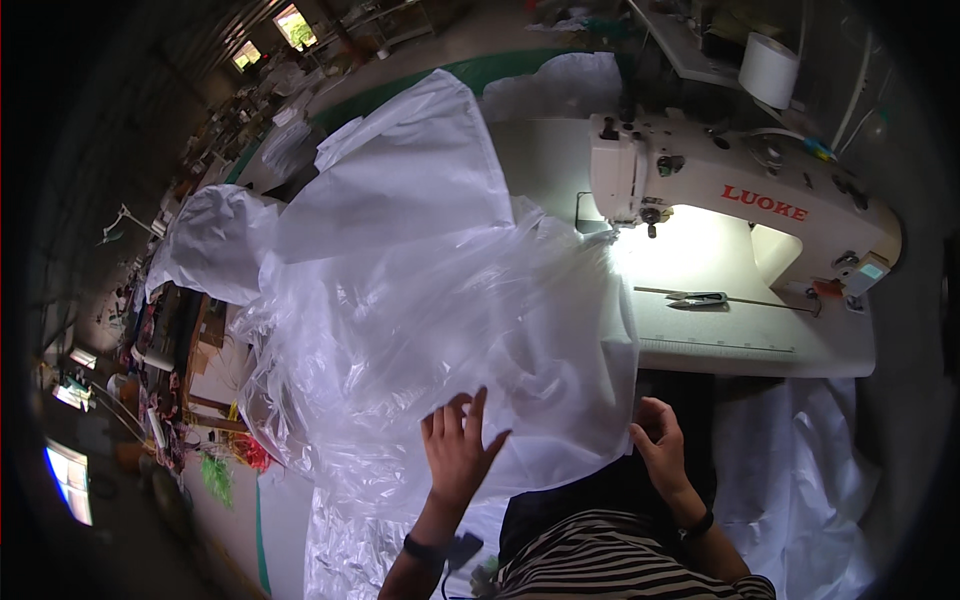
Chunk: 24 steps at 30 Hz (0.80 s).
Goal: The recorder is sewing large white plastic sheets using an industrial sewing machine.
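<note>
A large, crumpled white plastic sheet (400, 340) spreads over the table in front of me, glossy and partly see-through on its left side. My left hand (460, 445) is over its near part, fingers spread and apart, gripping nothing. At the sheet's right edge, my right hand (662, 445) curls its fingers and thumb around the border; the fingertips are partly hidden there. Just beyond, the sheet's far right part reaches the lit needle area of a white sewing machine (690, 165). A folded white panel (400, 180) lies over the far left of the sheet.
Small thread snips (697, 299) rest on the machine bed (720, 340). A white thread cone (769, 70) stands at the back right. More white material (790, 470) hangs at the lower right. Cluttered shelving and red and green strands (216, 478) are at the left.
</note>
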Each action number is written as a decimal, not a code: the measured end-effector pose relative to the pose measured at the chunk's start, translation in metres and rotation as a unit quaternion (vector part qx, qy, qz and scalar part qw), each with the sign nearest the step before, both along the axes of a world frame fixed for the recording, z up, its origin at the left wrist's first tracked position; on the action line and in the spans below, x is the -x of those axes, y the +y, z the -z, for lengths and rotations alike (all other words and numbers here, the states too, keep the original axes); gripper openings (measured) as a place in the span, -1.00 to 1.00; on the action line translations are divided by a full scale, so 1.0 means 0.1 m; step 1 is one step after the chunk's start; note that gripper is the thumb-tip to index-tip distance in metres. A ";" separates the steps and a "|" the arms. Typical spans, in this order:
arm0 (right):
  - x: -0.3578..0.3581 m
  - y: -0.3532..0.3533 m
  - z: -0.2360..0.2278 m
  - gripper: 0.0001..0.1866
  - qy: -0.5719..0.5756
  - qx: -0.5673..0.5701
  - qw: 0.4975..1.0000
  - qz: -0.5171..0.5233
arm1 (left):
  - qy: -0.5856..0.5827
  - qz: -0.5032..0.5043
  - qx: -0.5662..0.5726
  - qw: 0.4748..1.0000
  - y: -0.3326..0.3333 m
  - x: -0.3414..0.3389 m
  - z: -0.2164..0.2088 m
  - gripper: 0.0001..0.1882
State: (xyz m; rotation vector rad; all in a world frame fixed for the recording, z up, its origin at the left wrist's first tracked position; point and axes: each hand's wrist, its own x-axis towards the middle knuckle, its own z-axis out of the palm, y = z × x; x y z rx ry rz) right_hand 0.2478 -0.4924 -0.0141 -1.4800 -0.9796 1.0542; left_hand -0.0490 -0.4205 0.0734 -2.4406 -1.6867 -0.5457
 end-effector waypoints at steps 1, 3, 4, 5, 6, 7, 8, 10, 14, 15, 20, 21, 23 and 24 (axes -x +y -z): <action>0.01 0.01 0.08 -0.51 -0.017 -0.027 0.999 0.026 | 0.008 -0.021 0.009 1.000 0.17 -0.07 0.12 -0.43; 0.03 0.03 0.20 -0.40 0.021 -0.002 1.000 0.004 | 0.051 0.010 0.007 0.999 0.28 -0.11 0.19 -0.57; 0.06 0.04 0.24 -0.39 0.050 0.015 0.999 -0.011 | 0.088 0.010 0.050 0.995 0.30 -0.13 0.17 -0.64; 0.10 0.05 0.27 -0.38 0.076 0.017 0.997 -0.018 | 0.018 0.067 0.018 0.997 0.26 -0.15 0.12 -0.72; 0.12 0.08 0.30 -0.45 0.075 0.001 0.997 -0.023 | -0.040 0.101 0.025 0.994 0.15 -0.17 0.03 -0.79; 0.14 0.09 0.31 -0.49 0.099 0.023 0.994 -0.048 | -0.075 0.133 0.047 0.987 0.02 -0.23 -0.07 -0.86; 0.16 0.12 0.30 -0.54 0.123 0.046 0.989 -0.074 | -0.083 0.244 0.079 0.963 -0.06 -0.28 -0.19 -0.85; 0.17 0.12 0.25 -0.69 0.201 0.043 0.974 -0.092 | -0.071 0.369 0.140 0.916 -0.20 -0.41 -0.36 -0.85; 0.07 -0.08 -0.03 -0.69 0.215 0.056 0.969 -0.110 | -0.053 0.425 0.213 0.878 -0.22 -0.72 -0.36 -0.85; 0.05 -0.11 -0.10 -0.68 0.214 0.075 0.970 -0.089 | -0.049 0.431 0.231 0.871 -0.19 -0.78 -0.28 -0.85; 0.03 -0.07 -0.29 -0.52 0.153 0.000 0.988 -0.022 | -0.032 0.500 0.193 0.844 -0.22 -1.07 0.16 -0.92; 0.05 -0.01 -0.30 -0.46 0.141 -0.027 0.990 -0.005 | -0.037 0.504 0.188 0.842 -0.23 -1.11 0.21 -0.92; 0.06 0.14 -0.33 -0.32 -0.053 -0.042 0.998 -0.006 | -0.032 0.516 0.194 0.834 -0.26 -1.19 0.23 -0.92; 0.07 0.17 -0.36 -0.31 -0.133 -0.009 0.991 -0.010 | -0.022 0.525 0.204 0.826 -0.28 -1.23 0.20 -0.91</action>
